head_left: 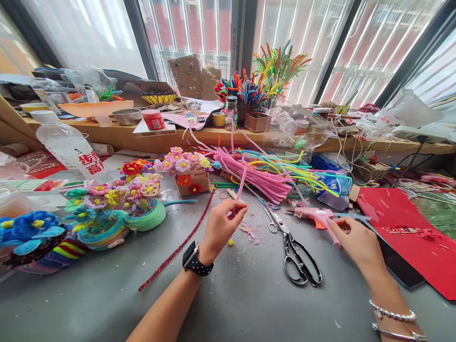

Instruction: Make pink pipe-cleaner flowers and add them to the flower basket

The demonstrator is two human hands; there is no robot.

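Note:
My left hand point(221, 227), with a black watch on the wrist, pinches a pink pipe cleaner point(241, 185) that rises toward the pile of pink pipe cleaners point(261, 178). My right hand point(354, 240), with bracelets on the wrist, grips the handle of a pink glue gun point(315, 216) lying on the grey table point(242, 294). Black-handled scissors point(294, 249) lie between the two hands. A long red pipe cleaner point(176, 249) lies left of my left hand.
Pipe-cleaner flowers and coiled baskets point(117, 204) crowd the left side, beside a water bottle point(69, 147). A red sheet point(409, 232) and a dark tablet point(395, 263) lie at the right. A cluttered wooden shelf point(213, 135) runs along the window.

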